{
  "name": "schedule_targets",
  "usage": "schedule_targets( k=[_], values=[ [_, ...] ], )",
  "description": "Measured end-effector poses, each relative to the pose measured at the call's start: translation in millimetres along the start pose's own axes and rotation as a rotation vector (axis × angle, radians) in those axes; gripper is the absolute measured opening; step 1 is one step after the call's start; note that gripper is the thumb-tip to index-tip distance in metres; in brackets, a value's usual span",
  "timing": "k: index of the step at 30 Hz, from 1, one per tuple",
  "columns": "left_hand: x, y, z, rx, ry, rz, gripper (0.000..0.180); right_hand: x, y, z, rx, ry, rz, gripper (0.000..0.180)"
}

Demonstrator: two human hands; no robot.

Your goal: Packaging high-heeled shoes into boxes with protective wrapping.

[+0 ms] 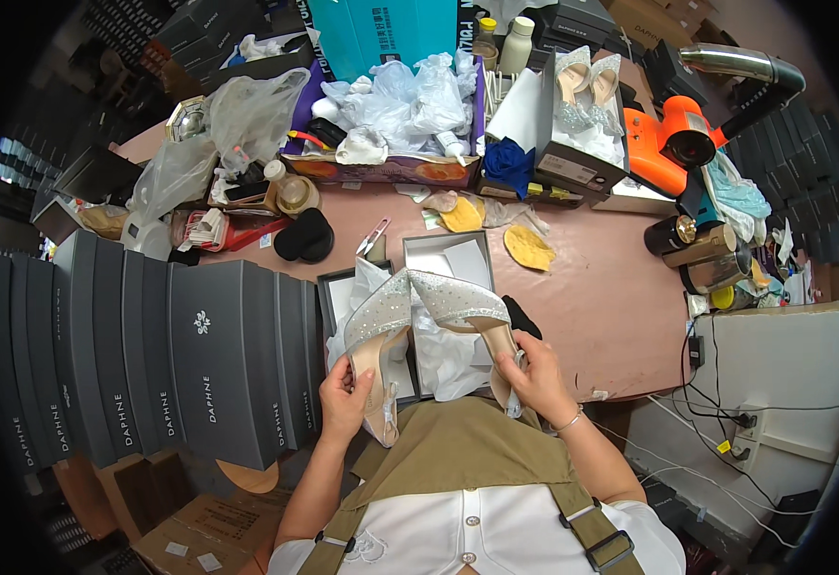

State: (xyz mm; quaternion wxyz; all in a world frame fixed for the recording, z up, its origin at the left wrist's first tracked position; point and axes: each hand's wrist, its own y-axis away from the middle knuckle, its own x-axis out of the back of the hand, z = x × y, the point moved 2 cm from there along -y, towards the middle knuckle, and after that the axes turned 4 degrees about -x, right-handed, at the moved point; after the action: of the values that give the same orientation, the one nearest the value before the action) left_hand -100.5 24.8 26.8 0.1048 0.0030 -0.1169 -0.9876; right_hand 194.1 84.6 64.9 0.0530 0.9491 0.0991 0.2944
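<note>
My left hand (pixel 343 398) grips a silver glittery pointed shoe (pixel 377 321) by its heel end, toe pointing up and away. My right hand (pixel 531 374) holds a matching silver shoe (pixel 462 305) by its heel, toe pointing left. The two toes nearly touch above an open grey shoe box (pixel 328 292) lined with white tissue paper (pixel 443 359). The box lid (pixel 436 251) lies just beyond it on the pink table (pixel 611 287).
A tall stack of grey shoe boxes (pixel 151 345) fills the left. Yellow insoles (pixel 528 247), small snips (pixel 373 236), a black pad (pixel 305 235), plastic bags (pixel 400 96), another open box with glittery shoes (pixel 582 96), an orange heat gun (pixel 673 144) and metal cans (pixel 702 254) crowd the table.
</note>
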Motion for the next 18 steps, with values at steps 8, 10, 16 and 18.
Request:
schedule_targets(
  k=[8,10,16,18],
  values=[
    [0.2,5.8,-0.9,-0.038,-0.131,0.071,0.034,0.8,3.9,3.5,0.118,0.155,0.125,0.028],
    [1.5,8.0,0.0,-0.052,-0.200,0.098,0.033,-1.4,4.6,4.9,0.105,0.166,0.117,0.028],
    [-1.0,8.0,11.7,-0.145,-0.369,0.131,0.034,-0.2,6.0,7.4,-0.034,0.124,0.011,0.029],
    [-3.1,8.1,18.8,-0.162,-0.383,0.146,0.034,-1.3,4.0,1.8,-0.070,0.103,-0.019,0.028]
  ],
)
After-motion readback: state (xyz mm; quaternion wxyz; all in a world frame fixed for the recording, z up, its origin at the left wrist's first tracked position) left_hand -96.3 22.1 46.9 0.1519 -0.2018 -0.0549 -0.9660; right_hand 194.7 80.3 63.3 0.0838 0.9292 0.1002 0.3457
